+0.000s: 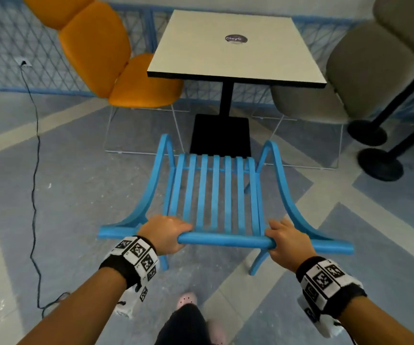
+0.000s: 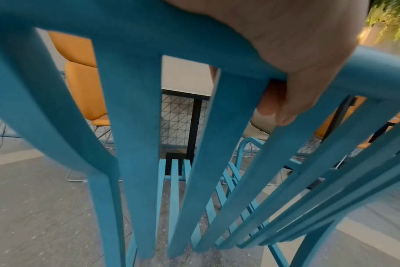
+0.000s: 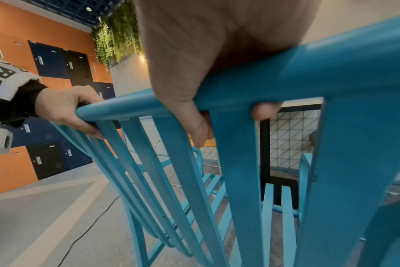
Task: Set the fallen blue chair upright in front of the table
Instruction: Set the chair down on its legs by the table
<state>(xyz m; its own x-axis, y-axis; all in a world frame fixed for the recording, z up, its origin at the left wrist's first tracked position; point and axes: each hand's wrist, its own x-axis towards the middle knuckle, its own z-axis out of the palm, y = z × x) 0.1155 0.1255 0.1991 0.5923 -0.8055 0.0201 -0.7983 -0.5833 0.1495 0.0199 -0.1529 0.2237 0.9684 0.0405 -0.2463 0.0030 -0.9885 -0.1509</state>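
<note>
Both hands are holding the top bar of the blue chair [image 1: 213, 195]: the left hand [image 1: 166, 234] and right hand [image 1: 289, 239] are wrapping around it. Only the head view is showing the table [image 1: 235, 46] in front; the left wrist view is showing fingertips [image 2: 269, 108] curling under.

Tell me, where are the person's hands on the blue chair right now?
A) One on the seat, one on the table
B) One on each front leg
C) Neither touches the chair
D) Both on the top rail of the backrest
D: the left hand and the right hand each curl round the top rail of the blue chair, near its two ends.
</note>
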